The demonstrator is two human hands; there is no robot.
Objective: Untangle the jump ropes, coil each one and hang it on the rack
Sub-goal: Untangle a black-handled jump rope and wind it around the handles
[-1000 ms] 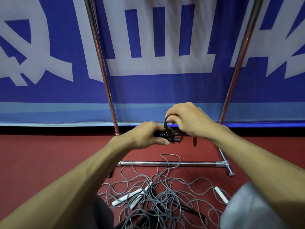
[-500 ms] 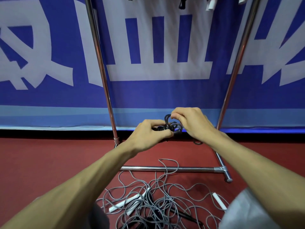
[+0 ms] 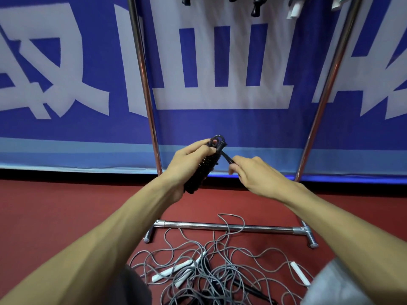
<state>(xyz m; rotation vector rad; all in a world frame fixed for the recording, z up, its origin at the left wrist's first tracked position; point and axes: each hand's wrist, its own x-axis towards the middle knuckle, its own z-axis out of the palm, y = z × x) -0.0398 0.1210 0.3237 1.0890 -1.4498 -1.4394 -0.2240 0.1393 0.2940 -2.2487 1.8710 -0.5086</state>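
Blue-and-white banner (image 3: 66,128) behind a metal rack (image 3: 148,95) on a red floor (image 3: 55,216). Left hand (image 3: 187,159) grips a coiled black rope (image 3: 204,168); right hand (image 3: 253,175) pinches its loose end (image 3: 226,158). Grey ropes (image 3: 209,271) lie tangled at the rack's foot; handles (image 3: 256,7) hang from its top.

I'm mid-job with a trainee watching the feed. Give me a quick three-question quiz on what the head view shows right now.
1. True or false: the left hand grips the black coiled rope.
2. What does the right hand pinch? A) a white handle B) a black end coming off the coiled rope C) nothing
3. Fill in: the tangled grey ropes lie in front of the rack bottom bar, on a floor coloured ___.

Key: 1 true; 2 B; 3 red.
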